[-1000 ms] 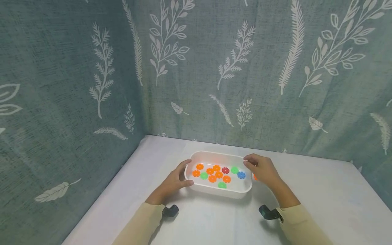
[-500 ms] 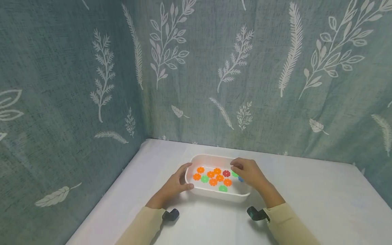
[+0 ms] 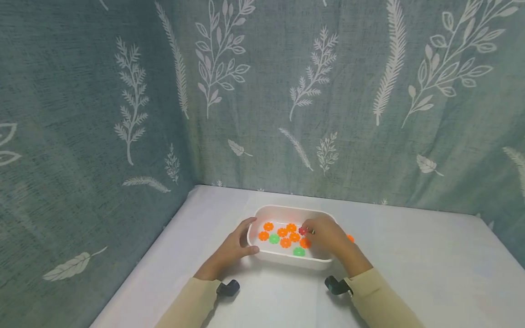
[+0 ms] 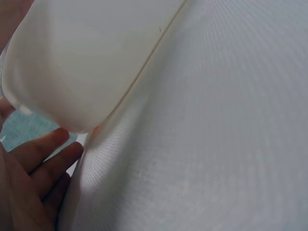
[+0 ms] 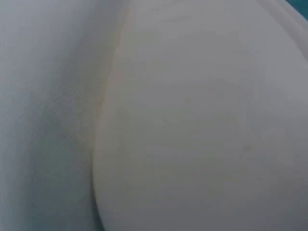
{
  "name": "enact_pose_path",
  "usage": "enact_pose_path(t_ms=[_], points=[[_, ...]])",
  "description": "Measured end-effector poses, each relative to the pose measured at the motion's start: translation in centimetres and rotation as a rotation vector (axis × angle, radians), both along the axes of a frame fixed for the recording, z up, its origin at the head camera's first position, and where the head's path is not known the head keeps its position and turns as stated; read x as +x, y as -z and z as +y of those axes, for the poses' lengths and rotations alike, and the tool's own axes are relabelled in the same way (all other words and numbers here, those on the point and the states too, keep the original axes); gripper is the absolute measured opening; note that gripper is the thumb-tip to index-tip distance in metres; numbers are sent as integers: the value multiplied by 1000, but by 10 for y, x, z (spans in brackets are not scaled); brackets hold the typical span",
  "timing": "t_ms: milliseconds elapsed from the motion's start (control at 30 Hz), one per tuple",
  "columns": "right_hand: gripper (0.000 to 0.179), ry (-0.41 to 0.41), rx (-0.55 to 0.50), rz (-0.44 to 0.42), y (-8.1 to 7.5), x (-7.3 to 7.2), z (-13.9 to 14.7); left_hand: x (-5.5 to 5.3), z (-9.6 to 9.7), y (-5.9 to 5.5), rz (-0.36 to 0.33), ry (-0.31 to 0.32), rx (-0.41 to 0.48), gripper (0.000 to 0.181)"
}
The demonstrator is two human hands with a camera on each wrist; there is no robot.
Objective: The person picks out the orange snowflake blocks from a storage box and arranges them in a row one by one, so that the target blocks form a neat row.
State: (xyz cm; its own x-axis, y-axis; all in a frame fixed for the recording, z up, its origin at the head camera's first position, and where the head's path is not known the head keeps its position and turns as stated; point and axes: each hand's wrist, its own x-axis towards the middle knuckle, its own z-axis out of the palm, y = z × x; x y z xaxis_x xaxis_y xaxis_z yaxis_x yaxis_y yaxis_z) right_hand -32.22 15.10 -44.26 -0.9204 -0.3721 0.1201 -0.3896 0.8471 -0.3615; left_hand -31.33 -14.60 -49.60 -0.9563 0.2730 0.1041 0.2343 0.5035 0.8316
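A white plastic tray (image 3: 283,259) holds several flower-edged plastic discs, including orange discs (image 3: 285,243), green discs (image 3: 299,251) and a red disc (image 3: 302,231). My left hand (image 3: 234,241) holds the tray's left end, thumb at the front and fingers spread along the outer wall. In the left wrist view, fingertips of the left hand (image 4: 41,168) lie against the tray's corner. Over the right part of the tray, my right hand (image 3: 327,234) has its fingertips at the red disc, with a bit of green showing between them. Whether they pinch the disc is unclear. The blue disc is hidden.
An orange disc (image 3: 350,238) lies on the white tablecloth (image 3: 418,255) just right of the tray, partly behind the right hand. Leaf-patterned green curtains (image 3: 262,105) stand behind and at the left. The right wrist view shows mostly the tray's blurred outer wall (image 5: 192,120).
My right hand has moved left from the tray's right rim into the tray, down to the red disc, covering the blue disc. The left hand keeps its hold on the left end.
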Motion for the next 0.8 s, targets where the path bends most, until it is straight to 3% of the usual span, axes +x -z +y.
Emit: enact_pose_path(t_ms=[167, 333, 467, 667, 800], points=[[21, -8, 179, -43, 4, 4, -2, -1, 0, 1, 1, 16, 4, 91], [22, -42, 189, -39, 3, 6, -3, -1, -1, 0, 25, 17, 5, 91], [25, -19, 206, -64, 2, 7, -5, -1, -1, 0, 28, 17, 6, 91], [7, 18, 246, -95, 0, 8, -7, -1, -2, 2, 24, 10, 4, 90], [10, 36, 257, -119, -1, 7, -8, -1, -1, 1, 15, 8, 4, 90]])
